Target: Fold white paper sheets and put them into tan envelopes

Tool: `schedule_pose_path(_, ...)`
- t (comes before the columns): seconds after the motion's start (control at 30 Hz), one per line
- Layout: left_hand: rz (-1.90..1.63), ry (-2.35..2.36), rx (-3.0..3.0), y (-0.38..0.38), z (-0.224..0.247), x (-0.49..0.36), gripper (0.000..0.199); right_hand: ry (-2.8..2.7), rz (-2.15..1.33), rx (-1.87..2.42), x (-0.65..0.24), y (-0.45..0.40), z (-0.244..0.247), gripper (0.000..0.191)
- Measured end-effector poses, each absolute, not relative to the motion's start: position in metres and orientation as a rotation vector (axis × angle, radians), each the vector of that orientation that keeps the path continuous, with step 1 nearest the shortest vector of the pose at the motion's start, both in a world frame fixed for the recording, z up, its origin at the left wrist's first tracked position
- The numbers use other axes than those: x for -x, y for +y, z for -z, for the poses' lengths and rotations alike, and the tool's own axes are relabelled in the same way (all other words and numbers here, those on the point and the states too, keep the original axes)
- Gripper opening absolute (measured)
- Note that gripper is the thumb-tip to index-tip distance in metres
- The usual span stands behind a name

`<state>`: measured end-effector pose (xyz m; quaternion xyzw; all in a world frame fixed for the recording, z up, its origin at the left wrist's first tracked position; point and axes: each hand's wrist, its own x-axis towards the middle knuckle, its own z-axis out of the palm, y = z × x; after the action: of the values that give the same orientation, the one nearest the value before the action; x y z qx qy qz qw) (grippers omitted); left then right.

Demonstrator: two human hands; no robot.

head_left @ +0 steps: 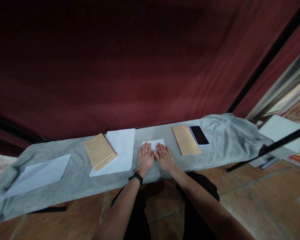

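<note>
A small piece of white paper (153,143), perhaps folded, lies on the grey cloth in front of me. Flat on its left part rests my left hand (146,158), fingers stretched forward, a dark band on the wrist. My right hand (165,159) lies flat on the right part, its fingers extended too. The thumbs meet or nearly meet in the middle. Both palms cover the near side of the paper. To the right lies a brown envelope (186,140), and left of my hands a large white sheet (123,150) sits partly under a stack of brown envelopes (99,151).
A grey cloth (77,185) covers the long narrow table. Beside the single envelope is a dark-screened phone (199,135). Another white sheet (40,175) lies at the far left. A dark red curtain (140,83) hangs behind, and black poles (270,56) stand at the right.
</note>
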<state>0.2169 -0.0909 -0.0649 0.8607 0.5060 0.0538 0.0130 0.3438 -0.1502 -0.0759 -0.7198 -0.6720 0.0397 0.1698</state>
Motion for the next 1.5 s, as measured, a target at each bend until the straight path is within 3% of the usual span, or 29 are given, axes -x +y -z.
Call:
schedule_pose_path(0.67, -0.223, 1.919, -2.524, -0.093, 0.06, -0.212, 0.063, -1.66, 0.0, 2.163, -0.364, -0.151, 0.078, 0.066)
schedule_pose_path(0.97, -0.142, 1.518, -2.677, -0.081, 0.051, -0.241, 0.059, -1.886, -0.219, 2.044, -0.36, -0.127, 0.068, 0.057)
schedule_pose_path(1.5, -0.138, 1.806, -2.548, -0.069, 0.067, -0.228, 0.068, -1.79, 0.079, 2.148, -0.375, -0.132, 0.083, 0.065)
